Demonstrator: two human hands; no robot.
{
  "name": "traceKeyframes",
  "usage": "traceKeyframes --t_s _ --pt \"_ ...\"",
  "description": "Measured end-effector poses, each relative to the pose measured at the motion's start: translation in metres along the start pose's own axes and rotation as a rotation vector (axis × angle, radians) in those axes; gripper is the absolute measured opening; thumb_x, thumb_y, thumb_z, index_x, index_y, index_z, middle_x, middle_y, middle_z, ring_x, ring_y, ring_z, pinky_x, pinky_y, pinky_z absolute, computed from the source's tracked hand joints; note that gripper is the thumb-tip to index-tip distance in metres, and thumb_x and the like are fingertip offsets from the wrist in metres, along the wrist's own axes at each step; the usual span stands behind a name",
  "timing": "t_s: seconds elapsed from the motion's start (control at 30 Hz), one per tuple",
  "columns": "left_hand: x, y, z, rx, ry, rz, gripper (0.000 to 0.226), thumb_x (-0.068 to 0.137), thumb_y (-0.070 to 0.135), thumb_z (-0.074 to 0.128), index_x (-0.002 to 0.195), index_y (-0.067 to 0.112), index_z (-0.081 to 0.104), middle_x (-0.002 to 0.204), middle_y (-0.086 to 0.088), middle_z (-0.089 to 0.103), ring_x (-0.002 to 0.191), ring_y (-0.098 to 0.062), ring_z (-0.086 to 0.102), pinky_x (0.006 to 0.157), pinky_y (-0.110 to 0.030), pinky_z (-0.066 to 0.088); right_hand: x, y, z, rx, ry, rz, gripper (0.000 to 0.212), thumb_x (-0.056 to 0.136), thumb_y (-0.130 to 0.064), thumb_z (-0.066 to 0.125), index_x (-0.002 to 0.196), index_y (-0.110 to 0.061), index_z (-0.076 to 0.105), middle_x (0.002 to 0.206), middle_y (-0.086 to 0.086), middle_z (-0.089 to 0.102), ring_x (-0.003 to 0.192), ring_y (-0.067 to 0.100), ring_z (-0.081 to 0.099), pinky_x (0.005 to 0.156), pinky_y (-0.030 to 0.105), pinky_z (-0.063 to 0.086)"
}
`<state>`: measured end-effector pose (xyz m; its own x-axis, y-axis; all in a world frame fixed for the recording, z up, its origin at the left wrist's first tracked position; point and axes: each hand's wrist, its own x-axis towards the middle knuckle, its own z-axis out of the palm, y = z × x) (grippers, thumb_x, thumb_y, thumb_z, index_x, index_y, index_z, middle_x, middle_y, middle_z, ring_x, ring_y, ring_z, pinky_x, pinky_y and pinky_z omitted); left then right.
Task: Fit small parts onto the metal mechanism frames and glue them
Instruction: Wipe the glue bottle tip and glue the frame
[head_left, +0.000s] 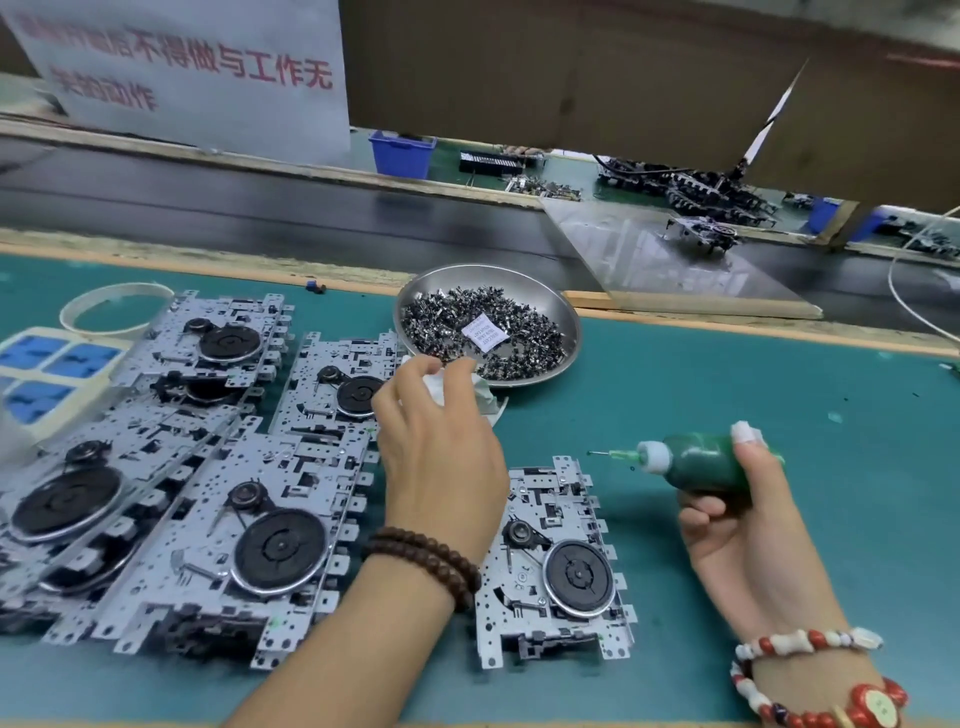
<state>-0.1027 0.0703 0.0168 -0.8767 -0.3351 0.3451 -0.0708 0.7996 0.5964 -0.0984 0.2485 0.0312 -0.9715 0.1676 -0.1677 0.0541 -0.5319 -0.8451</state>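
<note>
Nearest, a single metal frame (556, 566) lies flat on the green tabletop (779, 374) between the two forearms, set apart from the others, probably as the one being worked on. The right hand (737, 514) has its grip curled round a green glue bottle (701, 465), held sideways with the needle tip (605, 454) pointing left, just above and beyond that frame, likely parked ready for a dab. The left hand (441, 447) reaches forward, its fingers pinching a bit of white cloth or paper (441, 387) at the near rim of the steel dish (569, 332); whether it also holds a part I cannot tell. To the left, more frames (218, 467) lie overlapped in a batch, seemingly queued or finished. The dish holds a heap of small dark parts (447, 322) within easy reach. Beyond runs a dark conveyor belt (260, 208), with a blue bin (401, 153) farther off.
</note>
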Motion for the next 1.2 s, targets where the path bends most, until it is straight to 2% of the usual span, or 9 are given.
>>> traceKeyframes --t_s 0.13,0.27,0.47,0.53,0.7,0.87,0.93,1.07,1.2 --pt "0.013 0.004 0.016 0.085 -0.094 -0.157 0.060 0.090 0.021 0.052 0.139 0.020 0.019 0.143 -0.008 0.019 0.131 -0.025 0.017 0.109 -0.037 0.022 -0.002 0.000 0.001 -0.004 -0.007 0.017 0.036 0.082 -0.033 0.054 0.048 -0.027 0.065 0.067 -0.004 0.059 0.037 0.000 0.037 0.034 0.009 0.034" --pt "0.014 0.003 0.019 0.171 -0.092 -0.187 0.053 0.088 0.012 0.050 0.135 0.019 0.025 0.130 -0.009 0.039 0.116 -0.023 0.037 0.099 -0.034 0.030 -0.003 -0.001 0.000 -0.030 -0.042 0.022 0.031 0.075 -0.036 0.056 0.047 -0.027 0.066 0.064 -0.004 0.060 0.036 -0.001 0.037 0.035 0.009 0.035" --pt "0.016 0.001 0.015 0.058 -0.233 -0.240 0.026 0.089 0.013 0.048 0.115 0.011 0.044 0.109 -0.007 0.056 0.097 -0.022 0.054 0.089 -0.039 0.047 -0.003 0.001 -0.002 -0.021 -0.035 0.042 0.017 0.072 -0.035 0.061 0.058 -0.024 0.062 0.070 0.001 0.058 0.037 0.001 0.038 0.035 0.010 0.036" --pt "0.014 0.000 0.015 0.043 -0.174 -0.176 0.018 0.092 0.015 0.043 0.109 0.012 0.051 0.105 -0.004 0.056 0.095 -0.020 0.053 0.087 -0.039 0.047 -0.003 0.001 -0.003 -0.024 -0.031 0.044 0.017 0.070 -0.035 0.062 0.057 -0.024 0.063 0.068 0.000 0.058 0.037 0.001 0.038 0.034 0.010 0.036" --pt "0.007 0.007 0.007 -0.518 0.082 -0.040 0.013 0.091 0.025 0.040 0.085 0.032 0.049 0.078 0.010 0.051 0.063 -0.007 0.045 0.054 -0.021 0.037 -0.004 -0.001 -0.001 -0.007 -0.020 0.053 0.023 0.071 -0.035 0.061 0.051 -0.024 0.065 0.065 -0.002 0.059 0.036 0.001 0.038 0.034 0.010 0.036" --pt "0.005 0.013 -0.007 -0.951 0.226 -0.248 0.020 0.092 0.030 0.045 0.077 0.028 0.057 0.054 0.011 0.050 0.038 0.000 0.038 0.033 -0.014 0.030 -0.003 -0.002 -0.001 0.057 -0.010 0.066 0.015 0.071 -0.035 0.060 0.063 -0.022 0.062 0.069 0.000 0.060 0.037 0.001 0.038 0.034 0.010 0.036" --pt "0.004 0.014 -0.009 -1.057 0.168 -0.330 0.025 0.093 0.032 0.044 0.077 0.020 0.058 0.051 0.011 0.051 0.039 0.000 0.041 0.035 -0.017 0.035 -0.002 -0.003 0.000 0.099 -0.010 0.081 0.018 0.071 -0.035 0.060 0.075 -0.018 0.057 0.073 0.002 0.060 0.037 0.001 0.038 0.034 0.010 0.036" --pt "-0.001 0.012 -0.013 -1.287 0.009 -0.415 0.025 0.095 0.028 0.040 0.086 0.017 0.060 0.081 0.001 0.069 0.077 -0.021 0.065 0.065 -0.042 0.056 0.002 -0.008 0.005 0.259 -0.036 0.131 0.019 0.071 -0.037 0.061 0.073 -0.018 0.060 0.075 0.001 0.060 0.041 0.001 0.039 0.036 0.008 0.038" --pt "-0.004 0.006 -0.021 -1.539 -0.085 -0.469 0.027 0.096 0.008 0.037 0.105 0.025 0.057 0.085 0.006 0.072 0.071 -0.011 0.069 0.053 -0.025 0.054 0.008 -0.011 0.022 0.311 -0.093 0.189 0.027 0.070 -0.038 0.063 0.083 -0.015 0.058 0.081 0.004 0.060 0.043 0.001 0.039 0.037 0.008 0.040"
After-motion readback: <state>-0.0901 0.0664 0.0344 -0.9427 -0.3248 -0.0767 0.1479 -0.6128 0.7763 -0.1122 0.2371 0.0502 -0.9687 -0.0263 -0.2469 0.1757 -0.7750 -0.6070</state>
